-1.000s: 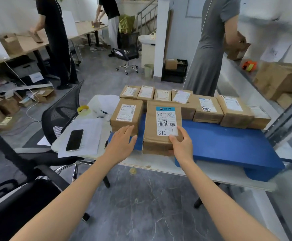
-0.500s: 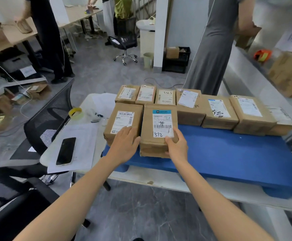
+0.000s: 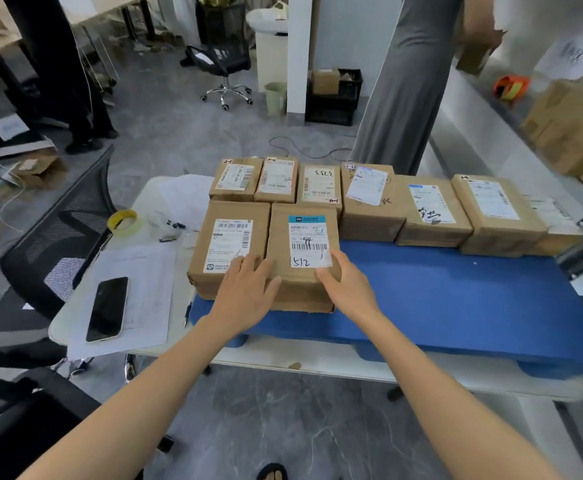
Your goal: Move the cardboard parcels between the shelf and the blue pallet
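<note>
1. Task item. The cardboard parcel [image 3: 304,233] marked "1512" lies flat at the centre of the frame, on the left end of the blue pallet [image 3: 439,292]. Its label faces up. Its left side touches a second front parcel [image 3: 229,244], which overhangs the pallet's left edge.

2. Left hand [image 3: 248,289]. It lies palm down with the fingers straight and close together. The fingertips rest on the near edge, across the seam between the two front parcels. It grips nothing.

3. Right hand [image 3: 347,285]. It lies flat on the near right corner of the "1512" parcel. The fingers are extended and reach the lower right corner of the label. The thumb points left along the near edge. It presses on the parcel and does not clasp it.

4. Back row of parcels [image 3: 428,209]. Seven parcels stand side by side along the far edge of the pallet, running from centre to right of the frame, labels up.

5. Support. The pallet sits on a white tabletop [image 3: 318,362].

6. Other items, left of the pallet: paper sheets [image 3: 144,289], a black phone [image 3: 107,308] lying on them, and a roll of yellow tape [image 3: 123,221].

7. Surroundings. A mesh chair [image 3: 58,244] stands at left. A person in a grey dress [image 3: 408,81] stands at upper right beside a shelf [image 3: 473,133] that carries large boxes [image 3: 570,126].
</note>
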